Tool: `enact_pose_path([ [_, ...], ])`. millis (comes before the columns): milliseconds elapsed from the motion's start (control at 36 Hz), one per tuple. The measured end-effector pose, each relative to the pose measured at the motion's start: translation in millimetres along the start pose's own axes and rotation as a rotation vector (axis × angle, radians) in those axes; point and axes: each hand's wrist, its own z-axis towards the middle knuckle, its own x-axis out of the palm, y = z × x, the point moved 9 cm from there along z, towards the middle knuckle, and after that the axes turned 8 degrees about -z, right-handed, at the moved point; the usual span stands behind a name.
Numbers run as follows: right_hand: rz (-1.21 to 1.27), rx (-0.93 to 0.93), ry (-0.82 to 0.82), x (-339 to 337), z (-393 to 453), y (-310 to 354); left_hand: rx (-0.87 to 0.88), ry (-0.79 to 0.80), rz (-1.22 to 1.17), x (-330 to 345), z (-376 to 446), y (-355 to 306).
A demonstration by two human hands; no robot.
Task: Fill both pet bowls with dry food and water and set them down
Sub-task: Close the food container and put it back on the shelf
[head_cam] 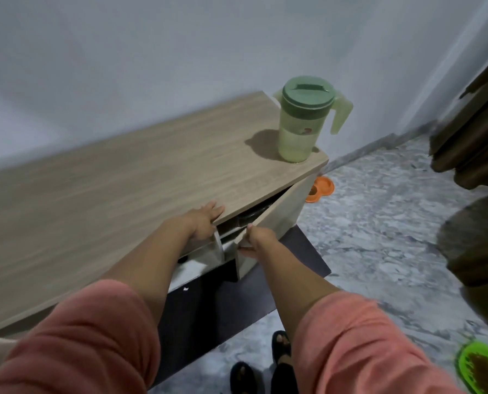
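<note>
Woodgrain table (123, 172) bearing a translucent green lidded jug (299, 120); left hand (205, 223) flat-fingered on its edge; right hand (254, 237) pinching the smooth cupboard door (276, 214); orange bowl (321, 189) and green bowl (481, 371) on marbled floor (379, 223).

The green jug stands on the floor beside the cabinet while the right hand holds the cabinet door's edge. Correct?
Not quite. In the head view the green jug stands on the cabinet top, near its right end. The right hand does hold the door's edge.

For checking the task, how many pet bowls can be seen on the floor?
2. An orange bowl lies on the floor beside the cabinet, partly hidden by it. A green bowl with brown food is at the lower right, cut off by the picture edge. Others may be hidden.
</note>
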Motion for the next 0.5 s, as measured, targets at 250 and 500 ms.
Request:
enact_pose_path([
  [250, 0.237, 0.056, 0.027, 25, 12, 4, 0.012, 0.043, -0.020, 2, 1, 3],
  [500, 0.477, 0.062, 0.049, 39, 17, 14, 0.010, 0.057, -0.042, 2, -3, 2],
])
